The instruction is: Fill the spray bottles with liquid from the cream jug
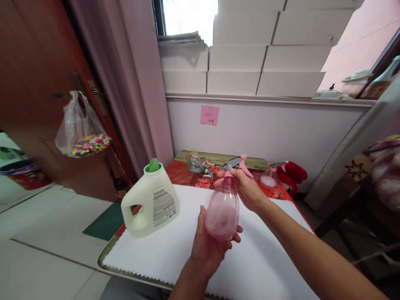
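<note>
A pink, see-through spray bottle [222, 210] is held upright above the white cloth [175, 246] that covers the small table. My left hand [208, 243] cups its round body from below, fingers wrapped round it. My right hand [246, 188] is closed round the bottle's neck, just under the pink trigger head [240, 163]. To the left, a white detergent jug [150, 200] with a green cap stands on the cloth, apart from both hands.
Behind lie a green spray bottle [196, 164] on its side and another pink one [269, 179]. A red plush toy [292, 173] sits at the right. White boxes [265, 58] line the sill. A bag of coloured beads [83, 133] hangs from the door.
</note>
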The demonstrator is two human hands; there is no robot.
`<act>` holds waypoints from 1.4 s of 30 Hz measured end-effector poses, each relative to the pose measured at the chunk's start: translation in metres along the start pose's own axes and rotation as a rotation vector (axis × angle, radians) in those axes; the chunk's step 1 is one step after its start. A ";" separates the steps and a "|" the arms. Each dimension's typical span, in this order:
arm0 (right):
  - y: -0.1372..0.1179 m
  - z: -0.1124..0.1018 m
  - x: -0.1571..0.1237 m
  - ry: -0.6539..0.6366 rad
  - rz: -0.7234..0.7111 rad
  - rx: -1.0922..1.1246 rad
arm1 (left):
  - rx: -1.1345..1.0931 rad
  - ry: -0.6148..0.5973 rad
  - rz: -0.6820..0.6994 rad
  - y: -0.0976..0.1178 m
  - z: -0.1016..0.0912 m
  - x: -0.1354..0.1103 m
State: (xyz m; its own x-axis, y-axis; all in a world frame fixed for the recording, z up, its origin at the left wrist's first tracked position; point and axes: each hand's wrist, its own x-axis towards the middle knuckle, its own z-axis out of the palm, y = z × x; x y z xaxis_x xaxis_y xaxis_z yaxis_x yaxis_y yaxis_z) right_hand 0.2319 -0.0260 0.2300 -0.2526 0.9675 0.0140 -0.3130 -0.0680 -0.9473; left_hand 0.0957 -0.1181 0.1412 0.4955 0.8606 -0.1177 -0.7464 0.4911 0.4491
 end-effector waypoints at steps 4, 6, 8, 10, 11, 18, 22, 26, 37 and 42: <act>0.006 0.001 -0.007 -0.085 -0.038 0.086 | -0.038 0.040 -0.001 0.001 0.007 -0.003; 0.007 0.003 -0.008 -0.159 -0.028 0.146 | -0.061 0.049 -0.023 0.000 0.011 -0.004; 0.006 0.006 -0.008 -0.211 -0.018 0.195 | -0.075 0.043 -0.042 -0.001 0.014 -0.005; 0.005 0.009 -0.009 -0.229 -0.033 0.216 | -0.074 0.037 -0.042 -0.003 0.018 -0.005; 0.005 0.009 -0.009 -0.229 -0.047 0.219 | -0.070 0.038 -0.037 -0.004 0.020 -0.006; 0.012 0.003 -0.012 -0.251 -0.110 0.246 | -0.080 0.085 -0.084 0.000 0.023 -0.009; 0.017 0.001 -0.011 -0.265 -0.137 0.255 | -0.117 0.097 -0.150 0.003 0.021 -0.009; 0.021 0.003 -0.008 -0.287 -0.173 0.275 | -0.162 0.089 -0.194 0.005 0.018 -0.009; 0.031 0.000 -0.008 -0.291 -0.201 0.229 | -0.088 0.165 -0.051 -0.004 0.017 -0.007; 0.026 0.006 -0.014 -0.213 -0.180 0.181 | 0.281 0.408 0.525 -0.023 0.016 -0.002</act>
State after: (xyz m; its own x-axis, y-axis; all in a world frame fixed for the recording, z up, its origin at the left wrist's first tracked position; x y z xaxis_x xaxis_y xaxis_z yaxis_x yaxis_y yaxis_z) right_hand 0.2217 -0.0431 0.2071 -0.3582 0.8964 0.2610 -0.5232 0.0387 -0.8513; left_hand 0.1192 -0.1333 0.1452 -0.1438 0.9823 -0.1204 -0.6710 -0.0073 0.7415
